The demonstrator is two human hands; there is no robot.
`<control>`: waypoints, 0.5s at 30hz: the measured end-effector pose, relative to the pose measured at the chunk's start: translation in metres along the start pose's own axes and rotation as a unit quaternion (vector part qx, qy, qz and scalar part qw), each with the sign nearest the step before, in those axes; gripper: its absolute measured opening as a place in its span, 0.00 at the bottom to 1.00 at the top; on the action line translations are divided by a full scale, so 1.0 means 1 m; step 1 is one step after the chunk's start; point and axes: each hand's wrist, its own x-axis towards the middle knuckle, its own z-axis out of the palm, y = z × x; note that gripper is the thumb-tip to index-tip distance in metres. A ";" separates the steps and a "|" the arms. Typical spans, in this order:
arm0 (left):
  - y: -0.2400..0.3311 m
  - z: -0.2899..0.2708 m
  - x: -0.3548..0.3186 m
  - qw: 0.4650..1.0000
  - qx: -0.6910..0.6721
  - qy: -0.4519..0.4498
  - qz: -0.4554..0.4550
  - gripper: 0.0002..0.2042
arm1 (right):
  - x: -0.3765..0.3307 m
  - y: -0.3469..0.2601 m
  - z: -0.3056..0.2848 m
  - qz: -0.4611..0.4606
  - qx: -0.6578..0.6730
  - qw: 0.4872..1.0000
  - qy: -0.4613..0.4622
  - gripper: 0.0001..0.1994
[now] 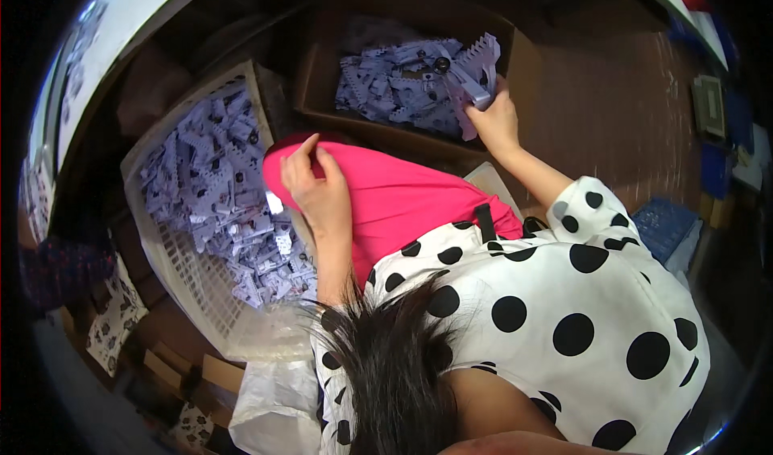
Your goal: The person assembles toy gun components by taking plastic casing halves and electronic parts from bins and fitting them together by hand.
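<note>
My right hand (497,125) grips a pale lilac plastic part (481,93) with a toothed edge, at the right side of a cardboard box (525,72). Inside that box lies a heap of similar lilac parts (390,80), some with round black pieces. Over my knee, covered in pink cloth (403,185), my left hand (320,189) has its fingers apart and nothing visible in them. Close by on its left stands a white plastic basket (185,298), heaped with more lilac toothed parts (205,173).
A pale table edge (153,12) curves across the upper left. White plastic sacking (278,407) hangs below the basket. Blue crates (664,225) stand at the right, and small open cartons (169,366) sit on the floor at lower left. Another person's dark sleeve (68,270) shows at far left.
</note>
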 end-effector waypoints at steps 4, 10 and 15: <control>0.007 -0.009 -0.016 0.925 -0.326 -0.070 -0.181 0.15 | -0.033 -0.078 -0.038 -0.180 0.028 0.983 -0.031 0.34; 0.009 -0.031 -0.011 0.553 -0.691 -0.213 -0.414 0.45 | -0.094 -0.139 -0.067 -0.390 0.127 0.904 -0.123 0.32; -0.042 -0.055 -0.023 0.431 -0.827 -0.227 -0.281 0.26 | -0.126 -0.133 -0.060 -0.668 0.113 0.712 -0.184 0.22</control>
